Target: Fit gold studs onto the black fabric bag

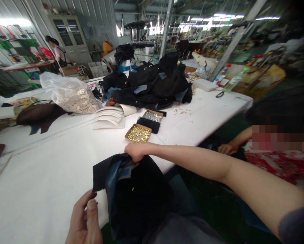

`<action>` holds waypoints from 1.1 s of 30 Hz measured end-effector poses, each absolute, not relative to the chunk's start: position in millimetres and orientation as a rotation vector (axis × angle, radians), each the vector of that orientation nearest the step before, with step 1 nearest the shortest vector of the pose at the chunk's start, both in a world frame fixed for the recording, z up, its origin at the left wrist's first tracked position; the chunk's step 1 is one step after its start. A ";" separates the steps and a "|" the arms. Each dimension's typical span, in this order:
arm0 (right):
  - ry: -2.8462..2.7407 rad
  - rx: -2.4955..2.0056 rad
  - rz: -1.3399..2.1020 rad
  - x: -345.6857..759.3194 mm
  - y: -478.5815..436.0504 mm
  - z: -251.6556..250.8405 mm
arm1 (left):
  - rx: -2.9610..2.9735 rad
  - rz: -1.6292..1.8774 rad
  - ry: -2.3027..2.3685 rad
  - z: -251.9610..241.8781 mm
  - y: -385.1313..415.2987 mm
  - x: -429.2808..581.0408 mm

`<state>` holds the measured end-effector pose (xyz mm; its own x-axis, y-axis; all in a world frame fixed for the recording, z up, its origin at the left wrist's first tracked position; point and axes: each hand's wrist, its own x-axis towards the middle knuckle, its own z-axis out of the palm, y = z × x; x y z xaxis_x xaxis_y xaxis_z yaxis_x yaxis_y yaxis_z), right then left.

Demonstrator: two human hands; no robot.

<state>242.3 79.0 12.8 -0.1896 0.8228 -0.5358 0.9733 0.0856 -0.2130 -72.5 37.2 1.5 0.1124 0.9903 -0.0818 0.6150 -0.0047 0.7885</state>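
White table [52, 162], factory hall, grey cabinet [69, 34] at the back. Dark fabric piece [131, 193] lies over the near table edge. Right hand [134, 151] is clenched on its top edge. Left hand [84, 220] is at its corner, fingers together; cannot tell if they pinch. Beyond: 2 boxes, gold eyelets [138, 134] and silver ones [153, 117], black garment pile [154, 84], clear bag [73, 95].

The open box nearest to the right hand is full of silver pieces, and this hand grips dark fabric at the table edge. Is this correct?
Not quite. The head view shows the box nearest to the right hand full of gold pieces, not silver; silver ones fill the farther box. The hand does grip the fabric at the table edge.
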 end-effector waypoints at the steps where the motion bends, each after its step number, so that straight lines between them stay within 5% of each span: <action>1: 2.109 1.795 -0.785 242.0 79.7 12.0 | 1.714 0.662 1.596 -0.2 37.7 -73.0; 15: 2.036 1.988 -0.602 220.9 108.5 -14.4 | 1.911 1.025 1.440 9.2 37.9 -76.7; 22: 1.967 2.043 -0.666 223.2 114.6 -5.8 | 2.179 1.053 1.007 12.6 43.2 -73.8; 33: 2.091 1.888 -0.882 235.8 124.5 -9.4 | 2.744 0.401 0.765 -34.5 79.8 -56.3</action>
